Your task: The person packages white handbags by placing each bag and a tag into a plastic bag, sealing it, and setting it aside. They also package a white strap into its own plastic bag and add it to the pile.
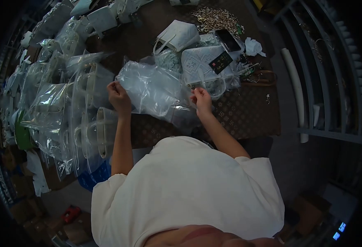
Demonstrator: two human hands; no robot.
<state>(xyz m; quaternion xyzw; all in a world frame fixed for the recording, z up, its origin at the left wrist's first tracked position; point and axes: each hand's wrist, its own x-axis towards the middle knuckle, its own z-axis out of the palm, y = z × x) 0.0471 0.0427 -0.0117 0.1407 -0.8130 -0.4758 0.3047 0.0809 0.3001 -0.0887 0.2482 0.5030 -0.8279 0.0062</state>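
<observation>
A clear plastic bag is stretched out flat over the brown patterned table, between my two hands. My left hand is closed on the bag's left edge. At its right side, my right hand has its fingers curled together on the plastic. Just beyond my right hand lies a white handbag with a quilted-looking pattern, its pale handle looping toward me. A black card with gold marks rests on that handbag.
Many plastic-wrapped pale handbags crowd the left. Behind the bag sit another white handbag, a phone, a heap of gold hardware and crumpled white paper. Metal shelving stands at right; a white roll leans near it.
</observation>
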